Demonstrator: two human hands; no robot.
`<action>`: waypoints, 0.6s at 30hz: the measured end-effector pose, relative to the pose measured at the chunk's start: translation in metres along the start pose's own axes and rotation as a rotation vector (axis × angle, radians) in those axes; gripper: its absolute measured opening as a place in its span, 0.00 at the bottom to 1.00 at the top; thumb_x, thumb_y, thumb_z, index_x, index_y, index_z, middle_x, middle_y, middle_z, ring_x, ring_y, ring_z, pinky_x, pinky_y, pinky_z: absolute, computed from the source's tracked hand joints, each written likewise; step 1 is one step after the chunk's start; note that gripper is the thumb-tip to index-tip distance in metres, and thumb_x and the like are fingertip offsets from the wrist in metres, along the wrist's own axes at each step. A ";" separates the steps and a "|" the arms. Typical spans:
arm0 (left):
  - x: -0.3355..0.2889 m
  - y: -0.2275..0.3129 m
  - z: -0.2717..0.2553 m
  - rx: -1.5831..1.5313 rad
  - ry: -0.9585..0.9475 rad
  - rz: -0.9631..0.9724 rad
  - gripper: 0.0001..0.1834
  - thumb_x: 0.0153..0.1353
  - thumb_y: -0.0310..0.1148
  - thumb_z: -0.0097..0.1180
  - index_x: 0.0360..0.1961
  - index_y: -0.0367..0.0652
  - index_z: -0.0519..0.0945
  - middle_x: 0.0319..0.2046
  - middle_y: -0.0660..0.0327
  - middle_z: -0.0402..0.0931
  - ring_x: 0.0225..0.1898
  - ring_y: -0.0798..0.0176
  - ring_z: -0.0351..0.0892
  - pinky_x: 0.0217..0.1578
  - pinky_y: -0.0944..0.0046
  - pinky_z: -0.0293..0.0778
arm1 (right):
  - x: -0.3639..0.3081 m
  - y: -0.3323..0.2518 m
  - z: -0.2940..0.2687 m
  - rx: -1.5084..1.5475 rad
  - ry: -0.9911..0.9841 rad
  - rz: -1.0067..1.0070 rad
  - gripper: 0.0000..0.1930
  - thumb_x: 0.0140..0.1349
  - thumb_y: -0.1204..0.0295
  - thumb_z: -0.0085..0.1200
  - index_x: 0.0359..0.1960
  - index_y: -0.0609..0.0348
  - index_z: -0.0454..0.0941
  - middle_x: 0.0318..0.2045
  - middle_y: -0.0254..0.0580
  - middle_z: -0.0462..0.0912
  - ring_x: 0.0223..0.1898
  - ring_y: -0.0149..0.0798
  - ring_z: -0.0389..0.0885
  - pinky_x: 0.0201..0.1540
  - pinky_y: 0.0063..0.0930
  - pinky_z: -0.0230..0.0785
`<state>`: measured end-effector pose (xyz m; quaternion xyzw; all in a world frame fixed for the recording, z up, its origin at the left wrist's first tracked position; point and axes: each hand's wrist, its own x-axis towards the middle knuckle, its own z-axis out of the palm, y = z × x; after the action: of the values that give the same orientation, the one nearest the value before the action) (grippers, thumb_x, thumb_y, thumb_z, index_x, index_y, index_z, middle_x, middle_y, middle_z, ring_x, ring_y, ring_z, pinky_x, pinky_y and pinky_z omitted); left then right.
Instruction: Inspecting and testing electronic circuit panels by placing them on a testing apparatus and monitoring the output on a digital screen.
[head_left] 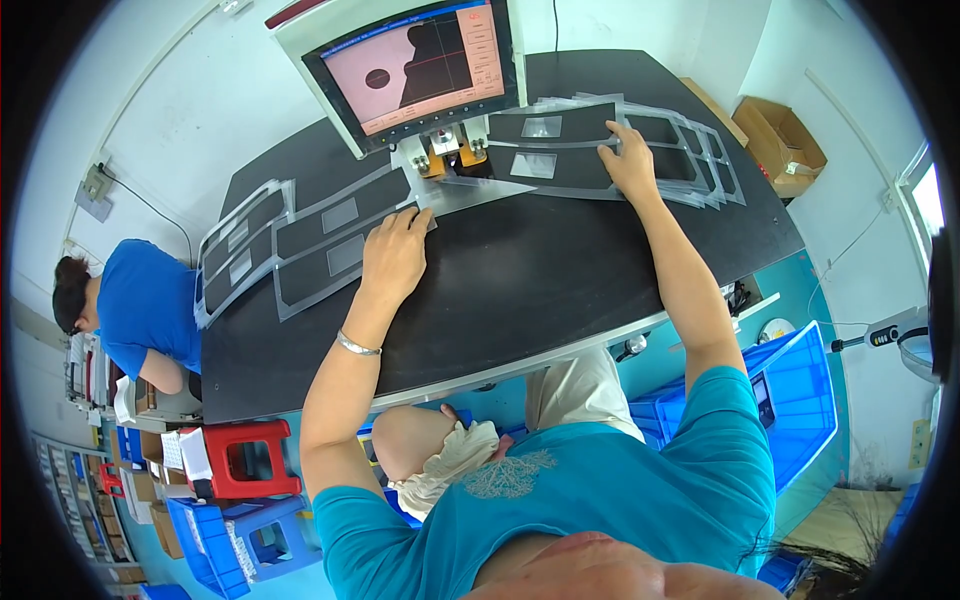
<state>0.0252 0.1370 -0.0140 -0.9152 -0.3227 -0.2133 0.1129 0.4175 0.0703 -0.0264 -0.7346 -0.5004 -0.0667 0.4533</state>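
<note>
On the black table, a dark plastic sheet with clear margins and small clear windows (305, 232) lies to the left of the machine head. My left hand (395, 255) is at its right end, fingers bent together over the edge; the fingertips are partly hidden. To the right, similar dark sheets (575, 165) lie in an overlapping stack. My right hand (630, 165) rests on that stack with thumb and forefinger apart. Between my hands sits the machine head (445, 155) with yellow parts, and a clear sheet corner (485, 198) sticks out beneath it.
A monitor (410, 70) stands above the machine head. More sheets (240, 250) lie at the table's left end, beside a person in blue (150, 305). A cardboard box (780, 145) is at the far right. Red (250, 455) and blue stools stand lower left; a blue bin (800, 400) is lower right.
</note>
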 end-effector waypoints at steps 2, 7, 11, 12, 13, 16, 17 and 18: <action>0.000 0.000 0.000 -0.002 0.005 0.002 0.17 0.63 0.27 0.53 0.54 0.44 0.79 0.49 0.57 0.80 0.50 0.53 0.78 0.48 0.54 0.76 | 0.000 0.001 0.000 -0.006 0.005 -0.013 0.25 0.56 0.68 0.61 0.58 0.58 0.76 0.52 0.51 0.79 0.55 0.52 0.77 0.58 0.40 0.69; -0.002 0.002 -0.002 -0.006 0.000 0.001 0.16 0.65 0.29 0.53 0.53 0.44 0.79 0.50 0.57 0.79 0.51 0.52 0.78 0.48 0.54 0.76 | -0.002 -0.001 -0.002 -0.020 -0.020 -0.030 0.27 0.57 0.66 0.61 0.59 0.58 0.75 0.53 0.53 0.78 0.57 0.52 0.76 0.60 0.39 0.68; -0.003 0.006 -0.001 -0.074 0.021 0.012 0.15 0.65 0.30 0.53 0.53 0.43 0.78 0.50 0.56 0.78 0.52 0.51 0.77 0.50 0.53 0.76 | 0.003 0.006 -0.007 -0.045 -0.022 -0.158 0.29 0.55 0.68 0.63 0.61 0.56 0.73 0.54 0.54 0.78 0.58 0.54 0.76 0.60 0.40 0.68; -0.002 0.011 -0.002 -0.077 0.021 0.017 0.15 0.65 0.30 0.53 0.53 0.43 0.78 0.50 0.56 0.78 0.52 0.51 0.77 0.50 0.53 0.76 | 0.006 0.014 -0.012 -0.078 -0.004 -0.240 0.30 0.54 0.69 0.64 0.61 0.55 0.73 0.54 0.52 0.79 0.57 0.53 0.76 0.61 0.40 0.68; -0.002 0.019 -0.006 -0.112 0.015 0.031 0.16 0.65 0.29 0.53 0.54 0.43 0.78 0.50 0.55 0.78 0.52 0.50 0.77 0.50 0.53 0.76 | 0.010 0.016 -0.022 -0.103 -0.004 -0.196 0.30 0.53 0.70 0.64 0.61 0.52 0.73 0.55 0.50 0.79 0.57 0.52 0.76 0.60 0.40 0.68; -0.007 0.042 -0.014 -0.175 0.002 0.054 0.17 0.65 0.28 0.53 0.55 0.43 0.78 0.50 0.55 0.78 0.53 0.50 0.78 0.51 0.54 0.76 | 0.017 0.016 -0.060 -0.297 0.015 0.009 0.31 0.55 0.69 0.65 0.63 0.41 0.72 0.55 0.43 0.79 0.56 0.49 0.78 0.59 0.40 0.70; -0.008 0.049 -0.015 -0.191 0.010 0.083 0.18 0.62 0.26 0.53 0.54 0.41 0.79 0.51 0.53 0.78 0.53 0.50 0.78 0.51 0.54 0.76 | 0.016 0.021 -0.072 -0.310 0.013 0.090 0.30 0.55 0.67 0.65 0.62 0.43 0.73 0.56 0.44 0.79 0.56 0.49 0.77 0.59 0.40 0.70; -0.009 0.054 -0.016 -0.207 0.018 0.114 0.19 0.60 0.24 0.53 0.54 0.39 0.79 0.51 0.50 0.78 0.54 0.49 0.78 0.52 0.54 0.76 | 0.014 0.020 -0.083 -0.321 0.012 0.171 0.29 0.56 0.66 0.65 0.61 0.45 0.73 0.56 0.46 0.79 0.57 0.50 0.77 0.59 0.41 0.70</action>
<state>0.0488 0.0857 -0.0079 -0.9369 -0.2454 -0.2468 0.0328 0.4697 0.0171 0.0182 -0.8368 -0.4165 -0.1115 0.3375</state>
